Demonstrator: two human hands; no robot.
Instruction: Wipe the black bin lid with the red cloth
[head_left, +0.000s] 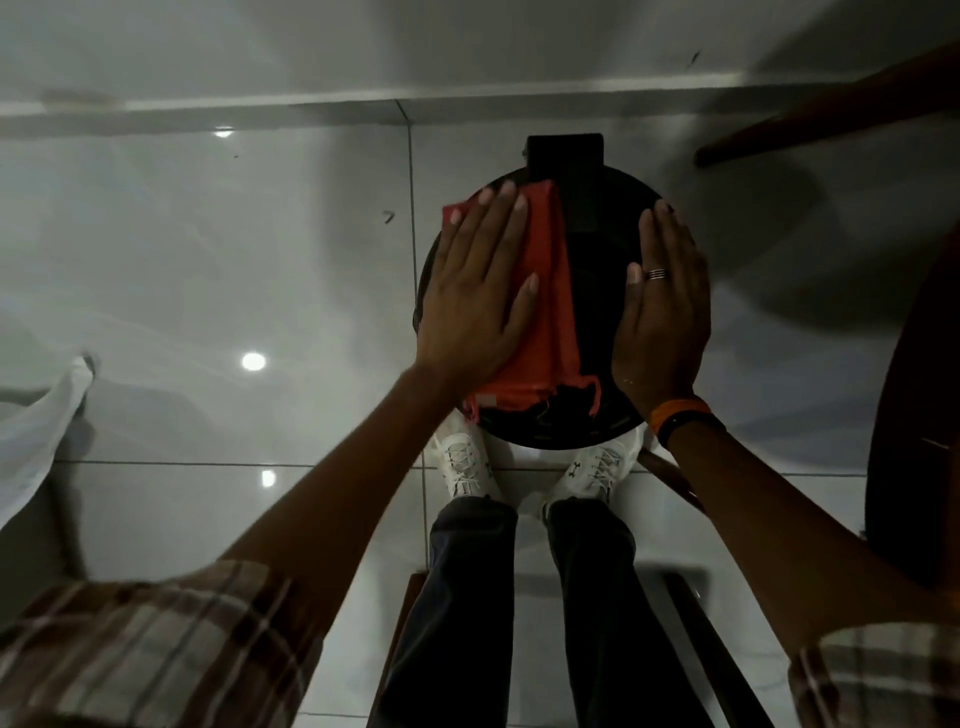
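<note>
Round black plastic bin lid (597, 270) on floor before feet. Left hand (475, 288) flat, fingers spread, pressing long red cloth (550, 291) lengthwise front-to-back. Right hand (662, 312) open, steadying lid's right edge.

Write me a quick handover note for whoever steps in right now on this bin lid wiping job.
Left hand: flat and open, pressing the red cloth onto the left half of the black bin lid.
Right hand: flat and open on the lid's right side, steadying it, no cloth under it.
Cloth: stretched front to back across the lid, frayed end at the near rim.
Done: cloth is on the lid; how much is wiped cannot be told.
Left: wipe the bare middle and right side, and the rear hinge block.
</note>
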